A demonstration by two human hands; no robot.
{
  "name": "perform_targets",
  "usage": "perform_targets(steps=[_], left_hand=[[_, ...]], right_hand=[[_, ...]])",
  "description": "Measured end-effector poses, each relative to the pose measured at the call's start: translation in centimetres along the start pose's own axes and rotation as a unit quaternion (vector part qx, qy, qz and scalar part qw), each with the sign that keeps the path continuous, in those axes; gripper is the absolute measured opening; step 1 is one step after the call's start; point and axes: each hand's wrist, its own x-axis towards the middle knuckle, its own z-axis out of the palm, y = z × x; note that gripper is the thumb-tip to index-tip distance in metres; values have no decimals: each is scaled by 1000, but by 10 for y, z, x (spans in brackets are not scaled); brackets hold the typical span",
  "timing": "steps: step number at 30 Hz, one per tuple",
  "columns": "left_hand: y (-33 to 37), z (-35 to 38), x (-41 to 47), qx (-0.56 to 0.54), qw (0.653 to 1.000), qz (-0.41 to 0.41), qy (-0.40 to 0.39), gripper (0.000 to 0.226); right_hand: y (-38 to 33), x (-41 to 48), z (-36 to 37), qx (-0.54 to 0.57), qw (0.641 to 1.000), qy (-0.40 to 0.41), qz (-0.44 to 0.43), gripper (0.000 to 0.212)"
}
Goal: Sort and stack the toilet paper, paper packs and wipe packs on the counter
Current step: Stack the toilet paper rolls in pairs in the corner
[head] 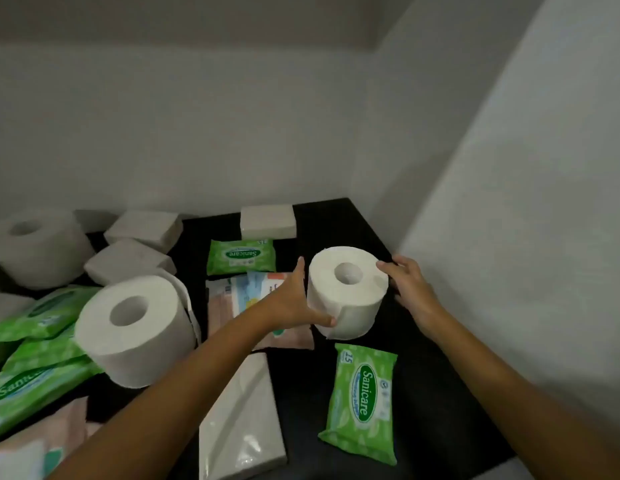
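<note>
Your left hand (pixel 294 299) and right hand (pixel 405 285) hold one toilet roll (pixel 346 292) between them, its core hole facing up. The left hand presses the roll's left side, fingers spread up the wall and thumb curled at the near bottom edge. The right hand cups the right side, fingertips on the top rim. A loose flap of paper shows at the roll's near bottom edge. You cannot tell whether the roll rests on the dark counter (pixel 440 410) or sits just above it.

Just near of that roll lies a green wipe pack (pixel 362 403), flat on the counter, label up. Far of your left hand lies a second green pack (pixel 241 256), also flat. Between them, under your left wrist, is a pile of pale pink and blue packs (pixel 239 299), partly hidden by your arm.

At the far edge against the wall sits a white paper pack (pixel 268 221). Two more paper packs (pixel 139 244) lie to the far left, one near of the other and touching. A long white pack (pixel 239 420) lies near the middle, beside your left forearm.

A big roll (pixel 135 327) stands at left, hole up, with a loose sheet hanging on its right side. Another roll (pixel 35 247) stands far left. Several green packs (pixel 35 358) overlap at the near left, under the big roll's edge. A pink pack (pixel 42 441) lies at the near left corner.
</note>
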Motion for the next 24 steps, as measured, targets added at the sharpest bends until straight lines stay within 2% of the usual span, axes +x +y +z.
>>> perform_targets(steps=[3,5,7,10,17,20,24], left_hand=[[-6,3,9,-17,1000,3,11,119],[-7,7,13,-52,998,29,27,106],[-6,11,13,-77,994,59,39,93],[-7,14,20,-106,989,80,66,86],[23,-20,70,-138,976,107,128,78],[38,-30,98,-139,975,110,135,74],[35,-32,133,-176,975,67,119,72]], right_hand=[[8,5,2,35,999,-31,27,57],[15,7,8,54,996,-59,40,50],[19,8,12,59,995,-74,32,42],[22,15,15,35,996,-85,10,47],[-36,73,9,40,995,-85,-21,32],[-47,115,18,25,998,-61,-22,43],[-39,158,28,-6,999,-52,-16,52]])
